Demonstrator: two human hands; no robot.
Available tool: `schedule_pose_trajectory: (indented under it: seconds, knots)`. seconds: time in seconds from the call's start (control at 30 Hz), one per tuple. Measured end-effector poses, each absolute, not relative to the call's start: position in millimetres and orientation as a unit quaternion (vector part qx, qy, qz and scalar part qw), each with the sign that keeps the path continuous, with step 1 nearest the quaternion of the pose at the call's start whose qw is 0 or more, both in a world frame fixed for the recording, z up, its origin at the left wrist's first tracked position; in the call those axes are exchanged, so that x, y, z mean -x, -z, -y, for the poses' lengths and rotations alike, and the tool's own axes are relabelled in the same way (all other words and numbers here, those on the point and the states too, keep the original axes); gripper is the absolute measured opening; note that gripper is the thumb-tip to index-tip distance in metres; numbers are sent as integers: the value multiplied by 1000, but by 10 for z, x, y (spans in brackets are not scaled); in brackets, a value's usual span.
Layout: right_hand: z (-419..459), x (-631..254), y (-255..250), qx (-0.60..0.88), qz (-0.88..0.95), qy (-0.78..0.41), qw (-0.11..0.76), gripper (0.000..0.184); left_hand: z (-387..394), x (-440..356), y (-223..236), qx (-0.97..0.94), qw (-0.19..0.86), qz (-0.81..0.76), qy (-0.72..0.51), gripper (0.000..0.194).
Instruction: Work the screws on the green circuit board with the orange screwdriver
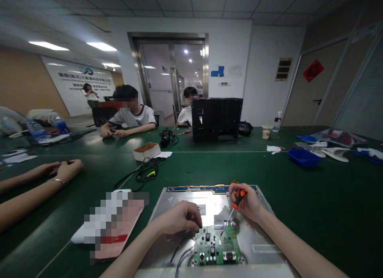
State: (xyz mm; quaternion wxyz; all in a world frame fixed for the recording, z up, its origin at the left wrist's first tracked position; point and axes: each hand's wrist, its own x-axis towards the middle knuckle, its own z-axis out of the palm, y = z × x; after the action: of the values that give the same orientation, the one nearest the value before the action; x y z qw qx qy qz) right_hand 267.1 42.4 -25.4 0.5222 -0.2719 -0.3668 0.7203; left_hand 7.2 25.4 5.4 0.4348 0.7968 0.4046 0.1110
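Observation:
In my right hand (pixel 247 202) is a screwdriver (pixel 239 199) with an orange and black handle. Its thin shaft slants down to the left, and the tip appears to meet a green circuit board (pixel 217 246). My left hand (pixel 182 220) is closed, fingers bent and fingertips at the board's upper left corner; whatever they pinch is hidden. The board lies on the metal back of a flat display panel (pixel 263 258). Along the panel's far edge runs a narrow blue circuit strip (pixel 197 189). Grey cables (pixel 184 256) lead off the board's left side.
Left of the panel lie a pink flat object (pixel 125 234) and a blurred white one. Beyond are black cables (pixel 146 170), a small open box (pixel 146 151), a black casing (pixel 217 120) and a blue tray (pixel 304 157). Another person's hands (pixel 67 170) rest at left.

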Motion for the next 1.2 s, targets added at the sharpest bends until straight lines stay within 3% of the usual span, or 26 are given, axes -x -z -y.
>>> schedule_pose_trajectory:
  seconds: [0.37, 1.2]
  knots:
    - [-436, -2675, 284, 268, 358, -723, 527, 27, -301, -14, -20, -784, 476, -382, -115, 13]
    - [-431, -2665, 264, 276, 363, -716, 528, 28, -257, -73, -58, -801, 414, -422, -92, 11]
